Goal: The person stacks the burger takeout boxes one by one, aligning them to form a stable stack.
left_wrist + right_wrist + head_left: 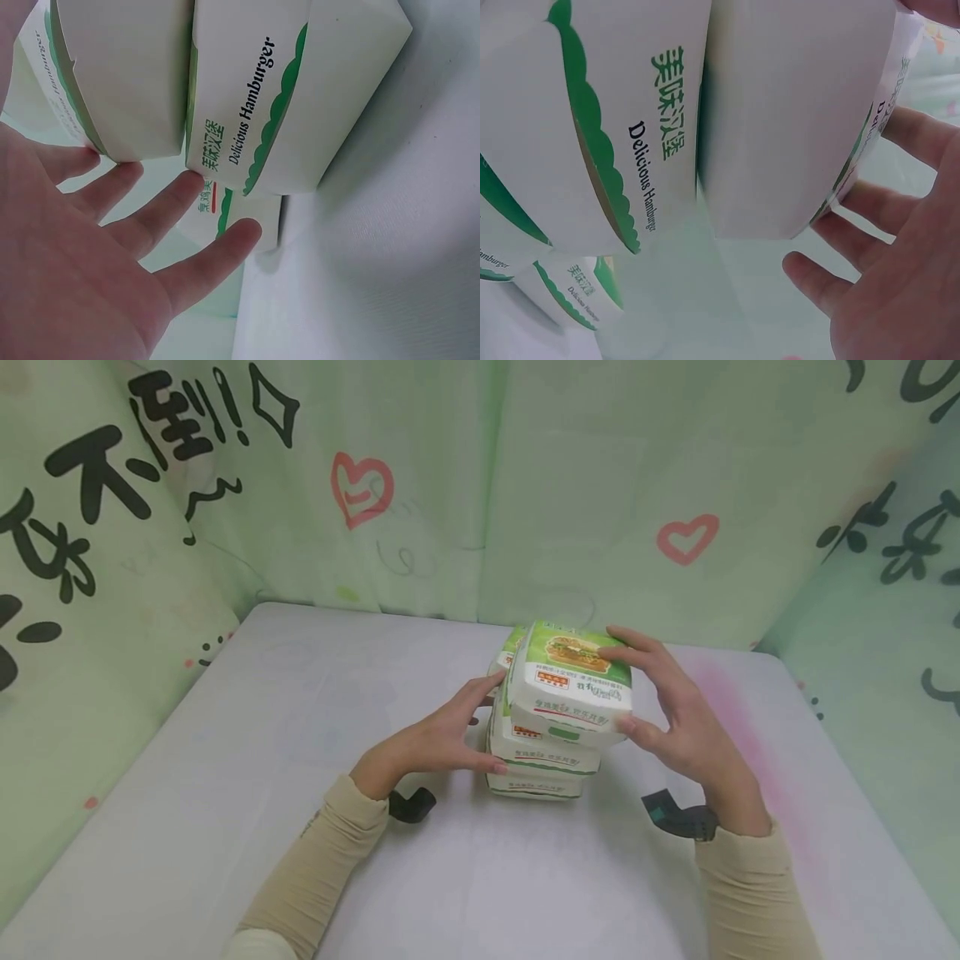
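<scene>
White-and-green hamburger boxes stand stacked, with the top box [573,681] showing a burger picture on its lid. Below it are a middle box [547,752] and a bottom box [534,787], the top one sticking out to the right. Part of another box [513,643] shows behind. At the stack's left side, my left hand [442,731] has its fingers spread, fingertips [191,181] against the boxes. My right hand [693,727] grips the top box's right side, thumb at the front corner and fingers over the lid and far edge.
The stack stands on a white table [300,743] with a pink smear [738,735] toward its right side. Pale green curtains [600,485] with dark lettering and red hearts hang around the back and sides. A dark wrist-camera piece [411,805] sticks out by the left wrist.
</scene>
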A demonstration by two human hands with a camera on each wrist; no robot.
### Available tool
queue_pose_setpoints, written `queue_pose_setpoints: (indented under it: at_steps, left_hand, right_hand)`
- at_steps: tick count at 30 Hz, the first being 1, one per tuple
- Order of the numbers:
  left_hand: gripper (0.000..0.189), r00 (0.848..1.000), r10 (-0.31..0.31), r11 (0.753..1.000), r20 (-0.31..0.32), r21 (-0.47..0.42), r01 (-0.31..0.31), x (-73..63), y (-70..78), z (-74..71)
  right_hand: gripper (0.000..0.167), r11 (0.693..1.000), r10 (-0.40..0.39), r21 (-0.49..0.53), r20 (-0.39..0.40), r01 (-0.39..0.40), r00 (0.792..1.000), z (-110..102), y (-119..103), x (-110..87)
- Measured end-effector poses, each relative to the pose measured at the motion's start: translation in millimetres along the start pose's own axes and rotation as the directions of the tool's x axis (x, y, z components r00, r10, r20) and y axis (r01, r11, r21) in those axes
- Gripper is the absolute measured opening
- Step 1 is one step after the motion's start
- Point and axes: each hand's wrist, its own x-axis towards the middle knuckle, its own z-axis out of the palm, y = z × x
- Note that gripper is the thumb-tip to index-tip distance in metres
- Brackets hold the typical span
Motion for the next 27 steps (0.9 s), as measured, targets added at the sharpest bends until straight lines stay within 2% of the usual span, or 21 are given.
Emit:
queue_pose_setpoints:
  at_steps: [12, 18, 23, 27]
  left_hand:
    - [0.115, 1.000, 0.005, 1.000, -0.002, 0.000, -0.005, 0.3, -0.9, 0.6]
    - [0.115, 0.999, 0.028, 1.000, -0.019, -0.013, -0.028, 0.0, -2.3, -0.4]
    - [0.120, 0.996, 0.073, 0.997, -0.047, -0.034, -0.075, 2.4, -2.6, -0.8]
    - [0.121, 0.992, 0.113, 0.989, -0.058, -0.087, -0.118, 6.2, -1.4, 1.6]
  right_hand:
    - [0.069, 0.997, -0.041, 0.063, -0.008, 0.042, 0.999, 1.0, 4.6, -0.5]
    - [0.071, 0.999, -0.025, 0.034, -0.001, 0.025, 1.000, 1.0, 4.0, 0.7]
    - [0.070, 1.000, -0.027, 0.006, -0.003, 0.027, 1.000, 1.9, 3.0, 1.8]
    - [0.069, 0.999, -0.050, 0.014, -0.007, 0.050, 0.999, 3.8, 3.4, 2.1]
